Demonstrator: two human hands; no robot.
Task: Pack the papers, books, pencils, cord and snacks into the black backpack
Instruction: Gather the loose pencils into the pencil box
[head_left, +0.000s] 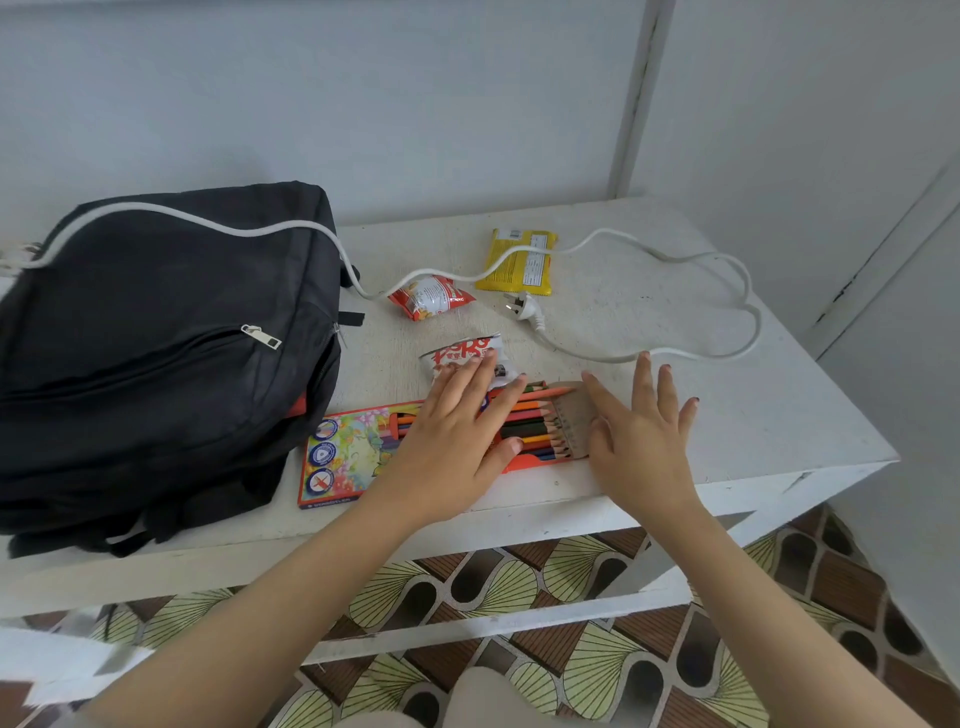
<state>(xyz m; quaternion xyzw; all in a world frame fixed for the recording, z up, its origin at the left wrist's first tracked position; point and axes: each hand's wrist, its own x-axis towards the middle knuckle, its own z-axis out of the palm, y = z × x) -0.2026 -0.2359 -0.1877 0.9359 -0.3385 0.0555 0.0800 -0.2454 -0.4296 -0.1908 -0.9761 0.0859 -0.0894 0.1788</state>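
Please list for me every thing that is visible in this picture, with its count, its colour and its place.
Backpack: one, black, lying on the left part of the table.
Cord: one, white, runs over the backpack and loops across the far right; its plug lies mid-table.
Pencil box: one, orange with flower print, at the front edge, open at its right end.
Pencils: many colours, count unclear, in the box.
Yellow snack packet: one, far middle.
Red-and-white snack packets: two, one beside the backpack, the other just behind the pencil box.
Table: one, white.
Floor: brown and pale-green patterned tiles, below.
Left hand: flat on the pencils.
Right hand: fingers spread, on the box's flap.
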